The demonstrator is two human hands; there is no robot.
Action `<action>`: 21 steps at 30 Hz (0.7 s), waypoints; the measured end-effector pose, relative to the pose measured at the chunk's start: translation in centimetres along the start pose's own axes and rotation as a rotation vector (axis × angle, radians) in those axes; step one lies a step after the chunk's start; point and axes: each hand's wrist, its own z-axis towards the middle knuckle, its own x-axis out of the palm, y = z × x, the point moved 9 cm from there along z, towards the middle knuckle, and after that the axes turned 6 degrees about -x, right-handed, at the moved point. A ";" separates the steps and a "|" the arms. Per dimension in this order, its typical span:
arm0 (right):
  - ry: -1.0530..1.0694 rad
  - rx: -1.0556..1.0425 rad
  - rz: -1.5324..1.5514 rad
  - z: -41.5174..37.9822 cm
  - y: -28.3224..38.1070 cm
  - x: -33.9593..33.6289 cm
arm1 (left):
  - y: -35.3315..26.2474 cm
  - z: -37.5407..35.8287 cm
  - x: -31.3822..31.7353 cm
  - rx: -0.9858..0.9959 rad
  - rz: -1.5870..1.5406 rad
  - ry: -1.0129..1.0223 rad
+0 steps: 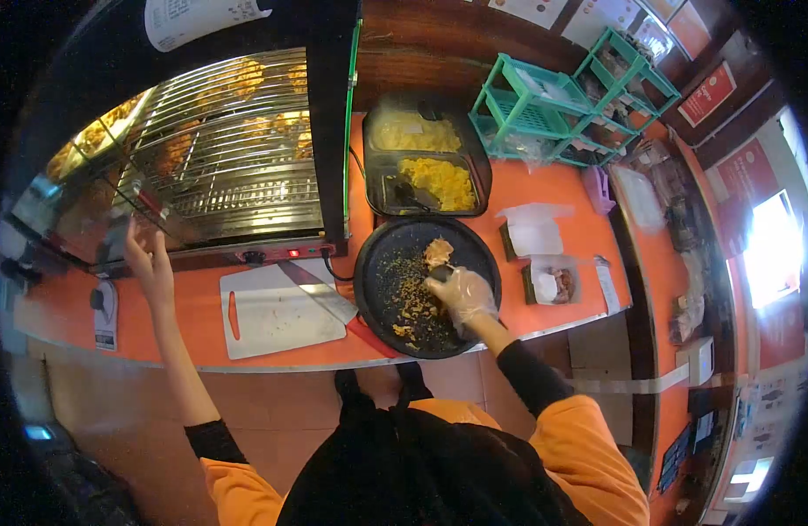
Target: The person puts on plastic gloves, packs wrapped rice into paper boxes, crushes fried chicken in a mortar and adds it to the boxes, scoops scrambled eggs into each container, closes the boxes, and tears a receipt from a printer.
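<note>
A long orange counter (pixel 562 188) runs across the view, and its near edge curves just in front of the person. On its left end sits a big glass warming case (pixel 220 149) with wire racks and fried food inside. The front of the case comes close to the counter's near edge, so little bare counter is left there.

The left hand (pixel 149 263) is bare and raised at the lower front corner of the case. Its fingers are spread wide and hold nothing.

A white cutting board (pixel 277 311) lies flat in front of the case, its near side almost at the counter edge. A big knife (pixel 316 289) rests on the board, with its blade pointing toward the case.

Just right of the board is a round black tray (pixel 382 263) dusted with yellow crumbs. Its near rim hangs a little over the counter edge. Behind it, almost touching, is a dark bin (pixel 421 153) with two pans of yellow coating.

The right hand (pixel 463 294) wears a thin clear glove and rests over the right side of the tray. Its fingers are curled around something dark; I cannot tell what it is. A breaded piece of food (pixel 437 252) lies on the tray just past the fingertips.

To the right there is open orange counter, then a small box of food (pixel 553 285) and some white paper (pixel 533 228). Green racks (pixel 544 110) stand at the back.
</note>
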 end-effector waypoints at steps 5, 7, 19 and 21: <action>0.044 0.085 0.206 0.9 -2.5 -3.7 | -2.3 -1.0 -0.4 -0.021 -0.083 -0.006; 0.026 0.167 0.250 -0.8 -4.4 -4.1 | -1.6 -1.7 -1.3 -0.008 -0.049 -0.011; 0.094 0.102 0.091 -0.3 -4.2 -3.3 | -2.0 -1.5 -1.6 -0.021 -0.027 0.008; -0.012 0.132 0.143 -1.6 -4.6 -2.7 | -0.9 -1.6 -1.7 -0.024 -0.006 0.021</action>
